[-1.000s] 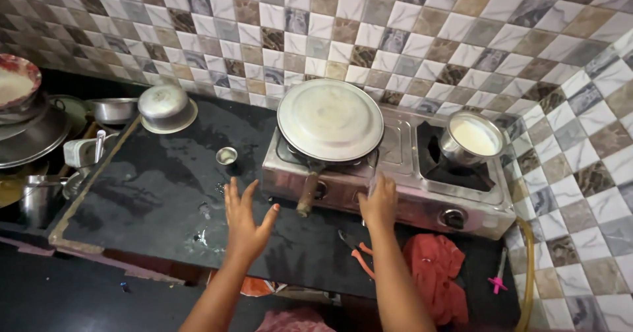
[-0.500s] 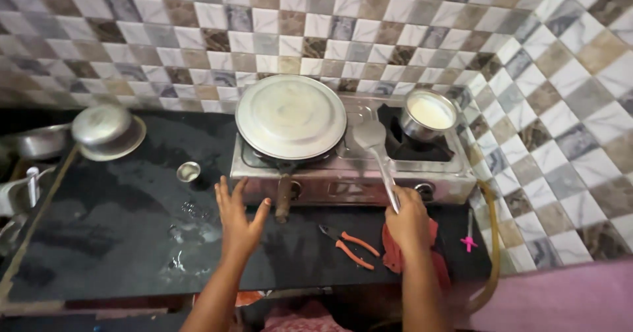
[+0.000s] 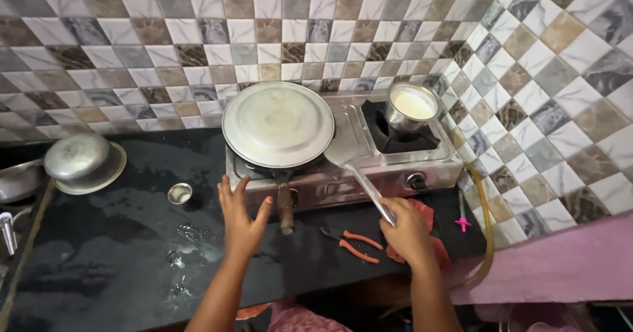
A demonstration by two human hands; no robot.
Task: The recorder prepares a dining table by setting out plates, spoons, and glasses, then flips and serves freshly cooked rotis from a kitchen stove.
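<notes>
My right hand (image 3: 407, 230) grips the handle of a steel spatula (image 3: 356, 167), whose flat blade lies at the right edge of a round steel lid (image 3: 277, 123). That lid covers a pan on the left burner of a steel two-burner stove (image 3: 395, 170). The pan's wooden handle (image 3: 286, 207) sticks out toward me. My left hand (image 3: 241, 218) hovers open, fingers spread, just left of that handle and touches nothing. A small steel pot of white liquid (image 3: 410, 106) sits on the right burner.
Orange-handled pliers (image 3: 352, 242) and a red cloth (image 3: 425, 214) lie on the black counter before the stove. A tiny steel cup (image 3: 179, 193) and an upturned steel bowl (image 3: 84, 160) stand at the left. A gas hose (image 3: 484, 230) and a pink object (image 3: 463, 222) lie by the tiled right wall.
My right hand took up the spatula from the stove front and now brings its blade to the lid's edge. The left hand stayed open. The view shifted right.
</notes>
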